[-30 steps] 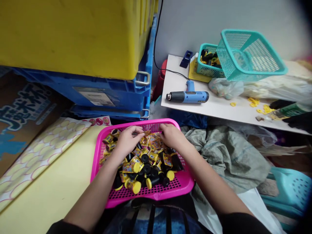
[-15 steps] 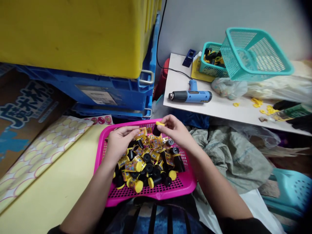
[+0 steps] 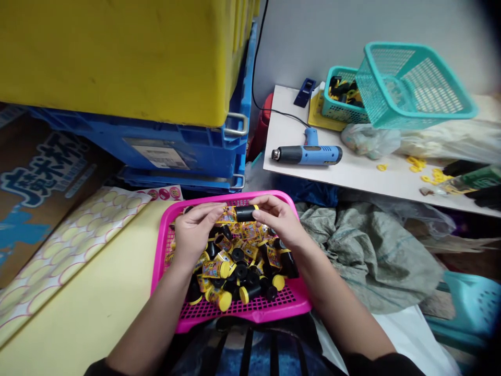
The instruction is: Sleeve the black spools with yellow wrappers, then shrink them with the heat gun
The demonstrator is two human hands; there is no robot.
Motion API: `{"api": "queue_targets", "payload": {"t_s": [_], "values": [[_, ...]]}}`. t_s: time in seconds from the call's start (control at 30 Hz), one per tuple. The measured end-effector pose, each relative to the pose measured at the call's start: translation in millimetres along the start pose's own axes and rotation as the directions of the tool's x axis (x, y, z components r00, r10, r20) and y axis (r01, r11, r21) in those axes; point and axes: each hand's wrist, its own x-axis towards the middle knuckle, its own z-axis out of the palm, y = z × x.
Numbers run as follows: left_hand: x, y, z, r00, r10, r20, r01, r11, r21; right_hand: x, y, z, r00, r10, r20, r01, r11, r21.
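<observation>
A pink mesh tray (image 3: 250, 310) on my lap holds several small black tubes with yellow caps and printed yellow labels (image 3: 230, 266). My right hand (image 3: 279, 219) pinches one black tube (image 3: 246, 213) by its yellow-capped end, holding it sideways over the tray's far side. My left hand (image 3: 194, 230) has its fingers closed on a yellow printed label sleeve (image 3: 227, 215) right at the tube's other end. The two hands meet above the pile.
A yellow crate (image 3: 117, 57) on blue crates (image 3: 164, 151) stands at the left. A white board (image 3: 352, 167) at the right carries a blue heat gun (image 3: 307, 154) and two teal baskets (image 3: 407, 86). Grey cloth (image 3: 364, 250) lies beside the tray. A yellow sheet (image 3: 90, 308) is at lower left.
My right hand lifted a black tube out of the pile and turned it sideways. My left hand rose from the pile with a label sleeve and came up to the tube.
</observation>
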Motion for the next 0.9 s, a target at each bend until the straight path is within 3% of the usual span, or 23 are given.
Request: {"api": "queue_targets", "payload": {"t_s": [0.17,0.47,0.9], "values": [[0.4,-4.8,0.9,0.999,0.030,-0.039,-0.030,0.999,-0.011,-1.1,0.5,-2.2,1.000,-0.022,-0.017,0.022,1.000,-0.016],[-1.8,-7.1,-0.1,0.987,0.152,0.046,-0.152,0.988,-0.006,1.4,-1.3,-2.2,0.998,0.053,-0.038,-0.054,0.999,-0.010],[-3.1,-1.3,-0.7,0.961,0.266,0.069,-0.271,0.960,0.066,0.4,2.7,-2.6,0.996,0.092,0.005,-0.092,0.994,-0.055]]}}
